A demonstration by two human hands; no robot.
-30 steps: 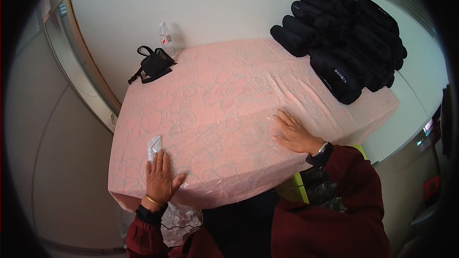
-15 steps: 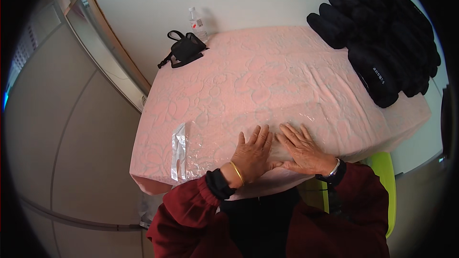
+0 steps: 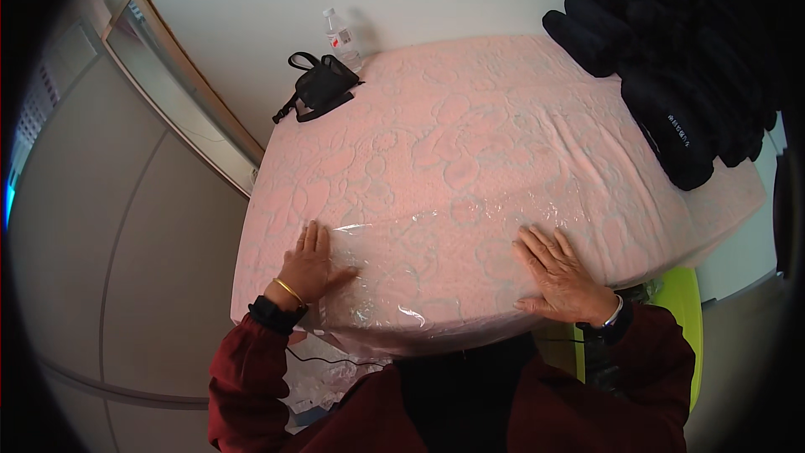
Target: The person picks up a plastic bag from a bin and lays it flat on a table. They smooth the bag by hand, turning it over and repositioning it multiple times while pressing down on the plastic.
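A clear plastic bag [image 3: 411, 264] lies spread flat along the near side of the pink patterned cloth [image 3: 470, 130] that covers the table. My left hand [image 3: 312, 268] rests palm down on the bag's left end, fingers stretched forward and thumb out to the right. On the right part of the plastic my right hand [image 3: 560, 275] lies flat, fingers spread and thumb pointing left. Neither hand grips anything. The bag's near edge hangs over the table's front edge close to my body. Under my left hand, the bag's end is partly hidden.
Stuffed black padded pieces [image 3: 671, 67] are heaped at the table's back right. A black strapped pouch [image 3: 323, 84] and a clear bottle [image 3: 340, 38] stand at the back left. Beside the table are a framed mirror [image 3: 180, 84], a lime-green chair [image 3: 689, 319] and grey cabinet doors [image 3: 67, 226].
My left hand has slid left, away from my right hand, to the bag's left end. My right hand has shifted slightly right and down. The silvery strip at the bag's left is now covered.
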